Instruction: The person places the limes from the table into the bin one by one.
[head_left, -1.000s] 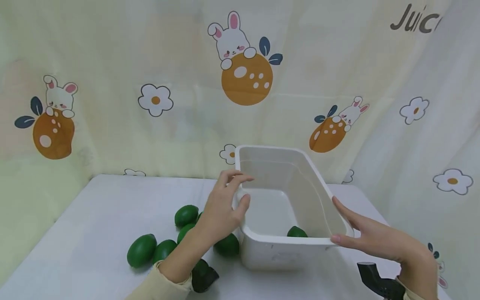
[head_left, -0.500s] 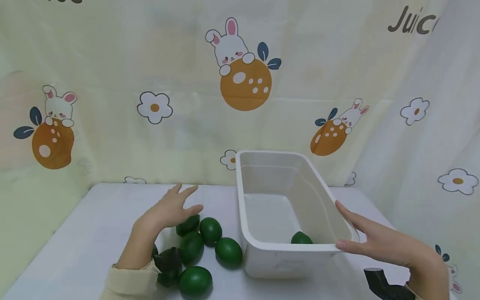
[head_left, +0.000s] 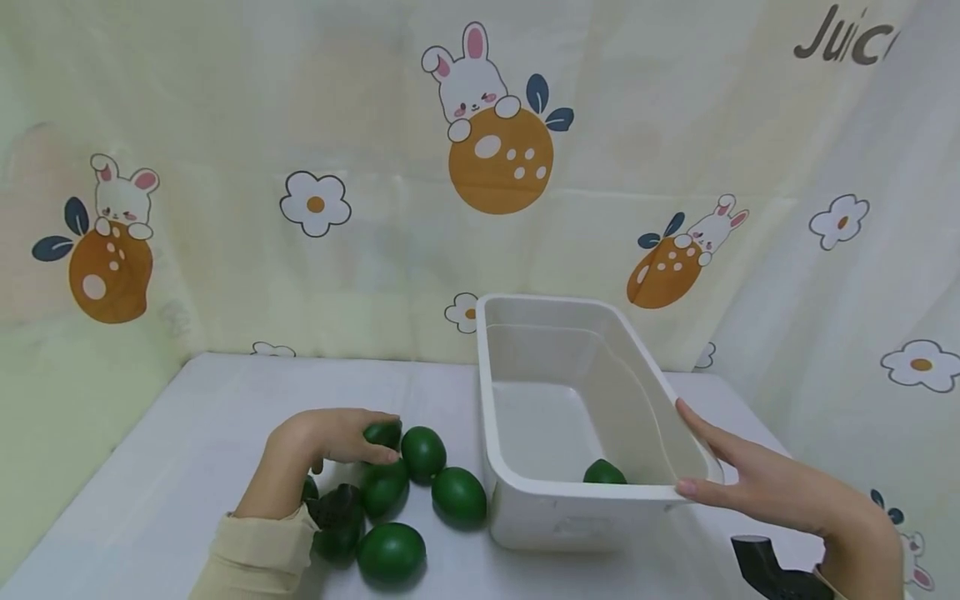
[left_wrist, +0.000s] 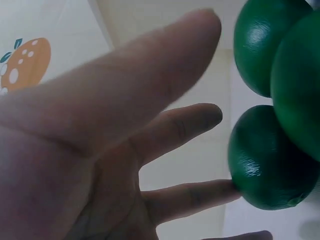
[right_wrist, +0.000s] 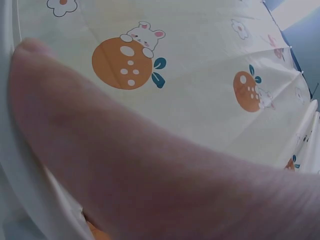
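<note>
My left hand [head_left: 341, 435] reaches over the back of a cluster of glossy, egg-shaped dark green fruits. Its thumb and fingers lie around the rearmost green fruit [head_left: 384, 433], still apart from each other; in the left wrist view a fingertip is right at a green fruit [left_wrist: 270, 157]. At the right, my right hand [head_left: 757, 471] holds the near right corner of a white plastic bin [head_left: 577, 492], thumb on the front rim and index finger along the side. Its other fingers are hidden. One green fruit [head_left: 604, 472] lies inside the bin.
More fruits lie close together left of the bin, among them a front fruit [head_left: 392, 553] and one beside the bin wall [head_left: 459, 497]. A black wrist mount [head_left: 776, 571] sits below my right hand. Behind the white table [head_left: 187, 450] hangs a printed curtain [head_left: 360, 275].
My left hand has moved left from the bin's left rim to the fruit cluster, then down around the rearmost fruit. My right hand stays at the bin's corner.
</note>
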